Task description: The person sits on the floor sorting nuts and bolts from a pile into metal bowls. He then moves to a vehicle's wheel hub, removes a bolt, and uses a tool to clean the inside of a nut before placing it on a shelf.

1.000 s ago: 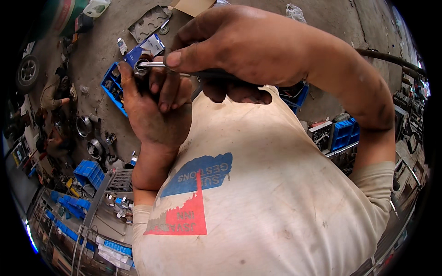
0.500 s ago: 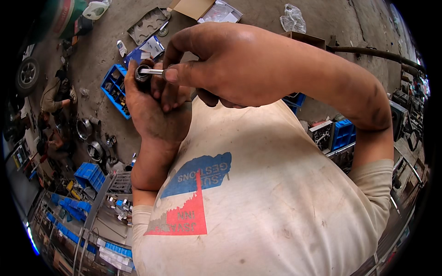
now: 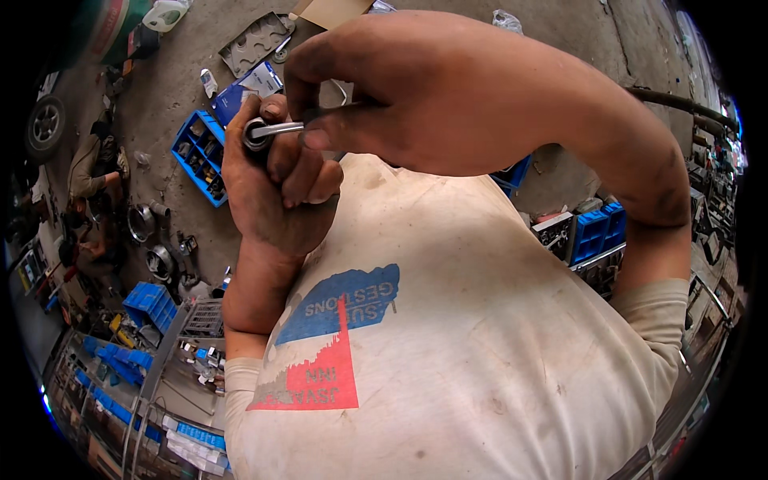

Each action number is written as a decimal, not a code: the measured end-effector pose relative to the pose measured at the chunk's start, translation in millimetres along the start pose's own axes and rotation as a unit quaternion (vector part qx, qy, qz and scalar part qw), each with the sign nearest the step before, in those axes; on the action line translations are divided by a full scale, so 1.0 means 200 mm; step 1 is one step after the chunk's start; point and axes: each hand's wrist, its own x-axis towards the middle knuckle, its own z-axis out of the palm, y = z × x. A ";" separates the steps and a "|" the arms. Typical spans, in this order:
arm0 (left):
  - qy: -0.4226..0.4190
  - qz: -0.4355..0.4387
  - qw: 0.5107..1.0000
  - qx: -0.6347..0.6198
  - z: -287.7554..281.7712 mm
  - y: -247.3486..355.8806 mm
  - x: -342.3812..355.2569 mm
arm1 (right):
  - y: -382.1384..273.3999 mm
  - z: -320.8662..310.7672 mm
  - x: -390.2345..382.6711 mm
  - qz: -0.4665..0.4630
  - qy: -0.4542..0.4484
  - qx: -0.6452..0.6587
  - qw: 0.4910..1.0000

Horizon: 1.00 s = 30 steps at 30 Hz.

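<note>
My left hand [image 3: 280, 192] is closed around a short, dark, ring-ended metal cylinder [image 3: 254, 142], its open end turned up between the thumb and fingers. Above and to the right, my right hand [image 3: 400, 104] pinches a slim shiny metal tool [image 3: 280, 128] between thumb and forefinger. The tool's straight shaft reaches leftward, and its tip lies in the mouth of the cylinder. Its other end is hidden in my right hand, so I cannot tell its exact kind. Both hands are dark with grime and held in front of my chest.
Beyond my left hand, a blue divided bin [image 3: 188, 156] of small parts stands on the floor beside a blue-and-white box [image 3: 248, 90]. A person [image 3: 96, 172] crouches at the far left near a wheel [image 3: 46, 128]. More blue bins [image 3: 596, 228] stand at right.
My right hand has shifted slightly toward the far side, and the tool's shaft tilts more. The left fingers are curled more visibly around the cylinder, which has moved slightly right and nearer.
</note>
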 end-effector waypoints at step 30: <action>-0.064 -0.287 0.955 0.045 -0.10 -0.03 0.00 | 0.00 -0.12 0.16 -0.074 -0.132 -0.106 0.983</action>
